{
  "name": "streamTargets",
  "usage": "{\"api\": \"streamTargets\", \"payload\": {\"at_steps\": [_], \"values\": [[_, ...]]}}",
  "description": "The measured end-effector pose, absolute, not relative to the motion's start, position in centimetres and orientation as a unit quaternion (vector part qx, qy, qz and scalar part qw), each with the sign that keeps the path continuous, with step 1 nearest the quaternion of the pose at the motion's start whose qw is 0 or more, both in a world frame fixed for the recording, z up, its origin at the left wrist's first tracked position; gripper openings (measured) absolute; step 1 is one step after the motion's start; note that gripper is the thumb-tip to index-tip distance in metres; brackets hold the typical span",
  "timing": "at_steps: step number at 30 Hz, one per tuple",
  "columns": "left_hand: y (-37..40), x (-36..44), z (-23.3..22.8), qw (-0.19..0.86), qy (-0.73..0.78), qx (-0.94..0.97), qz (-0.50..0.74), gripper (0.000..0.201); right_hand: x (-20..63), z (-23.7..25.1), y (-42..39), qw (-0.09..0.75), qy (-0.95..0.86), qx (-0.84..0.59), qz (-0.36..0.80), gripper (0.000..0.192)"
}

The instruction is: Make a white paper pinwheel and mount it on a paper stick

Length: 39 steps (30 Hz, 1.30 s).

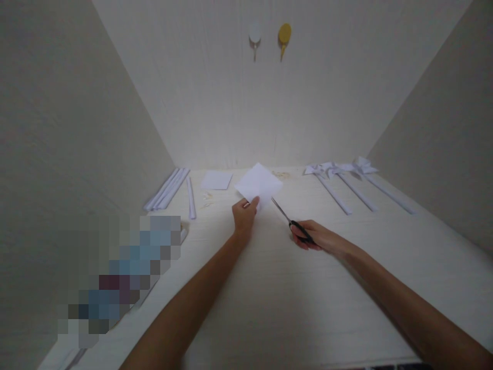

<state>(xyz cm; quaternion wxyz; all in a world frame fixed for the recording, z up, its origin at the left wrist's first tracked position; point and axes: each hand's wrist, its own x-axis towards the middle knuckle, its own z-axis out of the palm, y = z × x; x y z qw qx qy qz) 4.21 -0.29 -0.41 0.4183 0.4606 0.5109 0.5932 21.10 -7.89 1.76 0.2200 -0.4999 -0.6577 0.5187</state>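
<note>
A square sheet of white paper (259, 181), turned corner-up with faint crease lines, is pinched at its lower corner by my left hand (245, 216). In my right hand (310, 236) is a pair of scissors (295, 224) with dark handles. Its blades look closed and point up and left, a little to the right of the paper and apart from it. Both hands are over the middle of the white table (262, 303).
Rolled paper tubes (169, 189) and a single tube (191, 198) lie left, beside a paper stack (216, 180). Several paper pinwheels (362, 167) on sticks lie right. A blurred-out object (134, 267) lines the left edge. White (254, 35) and yellow hooks (284, 34) hang on the back wall.
</note>
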Motion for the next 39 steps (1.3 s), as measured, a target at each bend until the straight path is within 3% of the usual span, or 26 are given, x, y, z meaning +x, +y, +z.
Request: {"api": "streamTargets", "payload": {"at_steps": [8,18,39], "values": [[0.4,4.4,-0.6,0.495,0.474,0.393,0.613,0.021,20.9,1.0,-8.4,0.278,-0.66,-0.51,0.477,0.047],[-0.1,4.1,0.7,0.461,0.438,0.464,0.617,0.018,20.8,1.3,-9.2,0.279,-0.644,-0.496,0.512,0.043],[-2.6,6.0,3.6,0.541,0.416,0.413,0.603,0.016,19.8,0.4,-10.0,0.392,-0.59,-0.45,0.544,0.036]]}}
